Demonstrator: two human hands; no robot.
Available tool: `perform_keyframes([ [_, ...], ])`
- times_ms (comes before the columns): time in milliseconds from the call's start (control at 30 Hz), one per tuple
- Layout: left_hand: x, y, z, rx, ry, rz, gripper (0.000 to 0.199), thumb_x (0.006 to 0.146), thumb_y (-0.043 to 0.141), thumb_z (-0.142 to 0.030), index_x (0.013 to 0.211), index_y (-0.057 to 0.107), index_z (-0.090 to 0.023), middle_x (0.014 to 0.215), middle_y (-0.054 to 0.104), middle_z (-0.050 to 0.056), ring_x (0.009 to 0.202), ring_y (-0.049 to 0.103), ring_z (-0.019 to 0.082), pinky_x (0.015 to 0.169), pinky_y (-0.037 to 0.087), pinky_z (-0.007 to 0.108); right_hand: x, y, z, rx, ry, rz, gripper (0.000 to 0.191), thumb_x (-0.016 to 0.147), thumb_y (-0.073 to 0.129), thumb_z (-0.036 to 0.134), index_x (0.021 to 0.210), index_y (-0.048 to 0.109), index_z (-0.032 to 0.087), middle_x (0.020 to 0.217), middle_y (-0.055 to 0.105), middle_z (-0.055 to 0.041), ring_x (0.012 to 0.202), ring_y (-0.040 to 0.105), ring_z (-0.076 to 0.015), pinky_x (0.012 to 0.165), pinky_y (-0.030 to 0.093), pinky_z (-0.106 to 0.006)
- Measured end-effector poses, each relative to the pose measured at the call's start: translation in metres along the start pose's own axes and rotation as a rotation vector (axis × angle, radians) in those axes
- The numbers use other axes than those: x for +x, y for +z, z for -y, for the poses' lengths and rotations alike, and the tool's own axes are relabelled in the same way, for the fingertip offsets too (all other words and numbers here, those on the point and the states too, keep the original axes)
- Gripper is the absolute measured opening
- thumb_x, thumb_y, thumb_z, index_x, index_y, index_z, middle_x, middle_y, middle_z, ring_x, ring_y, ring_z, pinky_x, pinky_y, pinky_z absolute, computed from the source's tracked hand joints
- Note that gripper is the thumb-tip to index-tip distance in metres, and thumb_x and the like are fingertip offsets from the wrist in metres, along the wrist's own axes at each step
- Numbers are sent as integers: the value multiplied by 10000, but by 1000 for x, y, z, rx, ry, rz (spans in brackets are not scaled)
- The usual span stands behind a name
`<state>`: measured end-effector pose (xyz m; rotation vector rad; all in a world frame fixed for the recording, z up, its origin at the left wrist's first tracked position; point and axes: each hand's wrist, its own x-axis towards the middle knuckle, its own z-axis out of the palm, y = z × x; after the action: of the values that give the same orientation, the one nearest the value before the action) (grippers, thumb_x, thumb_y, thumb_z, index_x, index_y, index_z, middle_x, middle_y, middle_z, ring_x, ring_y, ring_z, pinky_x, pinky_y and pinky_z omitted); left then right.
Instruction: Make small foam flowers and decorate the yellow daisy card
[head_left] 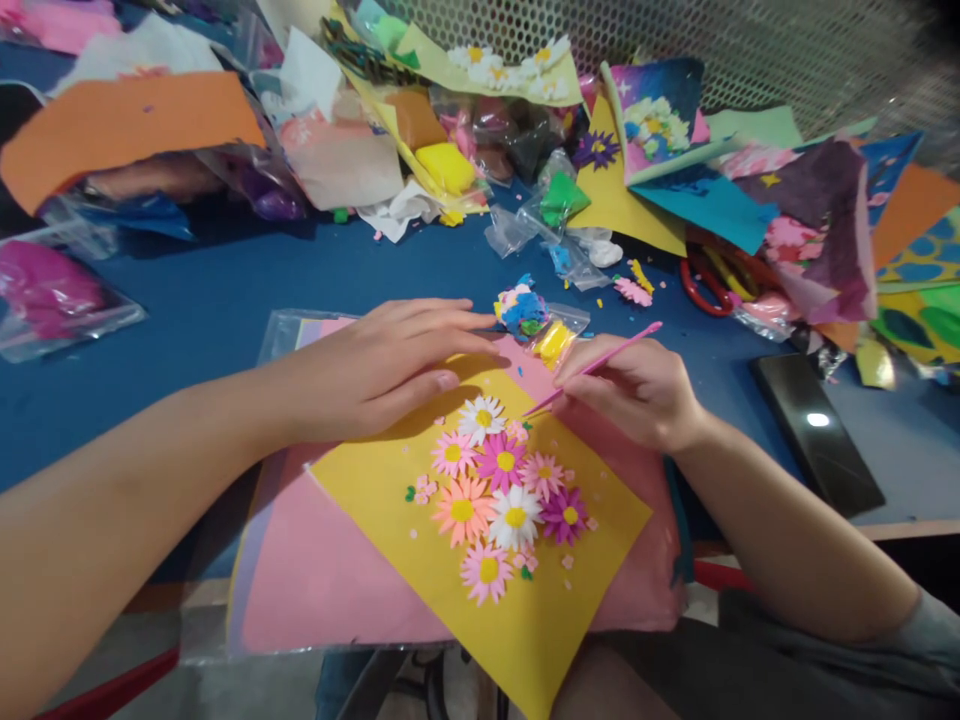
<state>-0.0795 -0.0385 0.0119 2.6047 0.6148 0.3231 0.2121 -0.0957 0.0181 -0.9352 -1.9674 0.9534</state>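
Bare forearms (pixel 127 510) reach in from both lower corners, the right one ending in a grey sleeve (pixel 915 640), and meet over a blue worktop (pixel 225 290) strewn along its far side with a heap of coloured craft sheets (pixel 817 230) and plastic bags. Nearest the person, a stack of pink sheets (pixel 322 580) in a clear bag lies on the worktop's edge, with a yellow sheet (pixel 559 620) set on top at a slant. On the yellow sheet sits a tight cluster of paper daisies (pixel 499 490) in white, peach, pink and magenta, with tiny loose blossoms around it. The left hand (pixel 375 370) lies flat and open across the top of the pink stack, its fingers extended and holding nothing. The right hand (pixel 630 395) is curled closed in a pencil grip around a thin pink stick (pixel 600 365), whose tip points down at the yellow sheet just beside the topmost white daisy. Just past the hands lie a small bag of yellow clay (pixel 555 342) and a clump of blue and pink scraps (pixel 521 308).
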Motion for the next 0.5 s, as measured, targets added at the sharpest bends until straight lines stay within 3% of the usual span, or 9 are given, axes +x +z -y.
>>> perform_keyframes([
  [133,1,5,4,53,22,-8,462,1041,352,-295,1481,493,-317,1578,493,3,1513,372,253,1256,302,478,1,-6,-7,25,-3,110,201,959,651,324,855,711,163,702,740,-33,629,700,-127,560,531,-227],
  [267,1,8,8,94,50,-16,502,998,391,-239,1483,495,-318,1570,502,-25,1511,377,268,1251,322,472,4,-11,-7,23,-96,161,234,948,668,348,803,681,164,700,712,-27,638,646,-115,598,513,-245],
  [400,2,8,9,99,55,-8,476,1010,386,-265,1464,513,-326,1540,540,-7,1493,408,270,1220,360,497,6,-19,-5,42,22,275,307,965,632,403,776,660,162,733,699,-31,679,635,-119,606,504,-240],
  [500,2,8,11,82,57,-9,453,1009,402,-274,1438,541,-315,1527,554,6,1480,426,277,1206,369,511,7,-23,-5,-10,49,355,265,956,632,352,771,656,165,749,687,-29,709,620,-126,630,499,-250],
])
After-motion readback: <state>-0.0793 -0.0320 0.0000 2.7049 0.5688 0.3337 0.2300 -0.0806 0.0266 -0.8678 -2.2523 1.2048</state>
